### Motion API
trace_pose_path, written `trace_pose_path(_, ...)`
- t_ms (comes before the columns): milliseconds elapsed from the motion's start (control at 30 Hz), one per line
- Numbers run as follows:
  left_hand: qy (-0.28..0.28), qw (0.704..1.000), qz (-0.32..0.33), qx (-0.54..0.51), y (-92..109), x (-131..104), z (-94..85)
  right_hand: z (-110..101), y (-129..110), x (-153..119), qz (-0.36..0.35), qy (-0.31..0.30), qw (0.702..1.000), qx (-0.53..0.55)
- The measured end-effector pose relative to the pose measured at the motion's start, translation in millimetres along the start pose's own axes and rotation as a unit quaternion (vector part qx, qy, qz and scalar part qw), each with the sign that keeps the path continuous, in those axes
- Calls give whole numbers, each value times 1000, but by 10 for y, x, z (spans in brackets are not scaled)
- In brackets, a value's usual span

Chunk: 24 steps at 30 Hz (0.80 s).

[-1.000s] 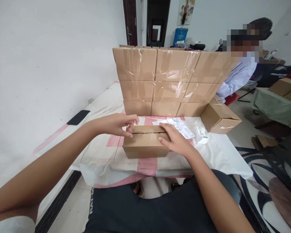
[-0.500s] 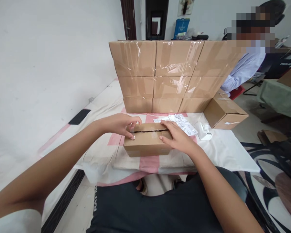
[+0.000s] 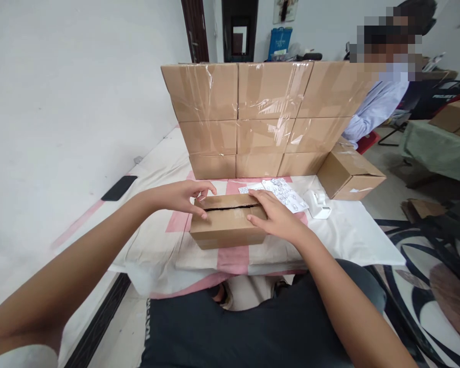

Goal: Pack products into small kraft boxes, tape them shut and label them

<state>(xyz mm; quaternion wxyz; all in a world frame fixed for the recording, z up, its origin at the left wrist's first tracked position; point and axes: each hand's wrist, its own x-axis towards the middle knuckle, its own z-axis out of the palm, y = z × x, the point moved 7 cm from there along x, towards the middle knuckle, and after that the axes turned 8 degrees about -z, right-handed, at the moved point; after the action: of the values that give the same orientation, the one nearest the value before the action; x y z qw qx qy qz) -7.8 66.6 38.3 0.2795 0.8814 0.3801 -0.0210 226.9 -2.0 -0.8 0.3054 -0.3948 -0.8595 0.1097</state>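
Note:
A small brown cardboard box (image 3: pixel 227 230) stands near the table's front edge, with a narrow dark gap between its top flaps. At the box's left end is my left hand (image 3: pixel 182 197), thumb and fingers apart, with nothing seen between them. My right hand (image 3: pixel 272 212) rests on the box's right end, its fingers over the far top edge and its thumb on the near flap. Behind the box lie printed sheets (image 3: pixel 285 195), and to their right stands a white tape dispenser (image 3: pixel 319 205).
A wall of taped cardboard boxes (image 3: pixel 266 102) rises at the table's back. Another box (image 3: pixel 350 174) sits at the right corner. A black phone (image 3: pixel 119 188) lies at the left edge of the cloth-covered table (image 3: pixel 341 235). A person in a light shirt (image 3: pixel 379 107) is beyond.
The whole view has shifted slightly. My left thumb and fingers have spread a little and lifted off the box's left end. My right hand keeps its place on the box.

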Motion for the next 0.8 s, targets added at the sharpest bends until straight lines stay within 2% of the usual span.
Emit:
trace_pose_path(167,-16,992,57,-113,74,-92,5,-6,-7,5,1,-2,1000,-5)
trace_pose_path(300,-51,995,44,-70,95,-96,90,2,2,7,-4,2,1000,-2)
trace_pose_path(533,-17,998,42,-36,61,-135,113,-6,-22,10,-3,1,1000,-5)
trace_pose_path(800,25,991,106,-77,275,-237,68,-15,-6,14,7,-2,1000,2)
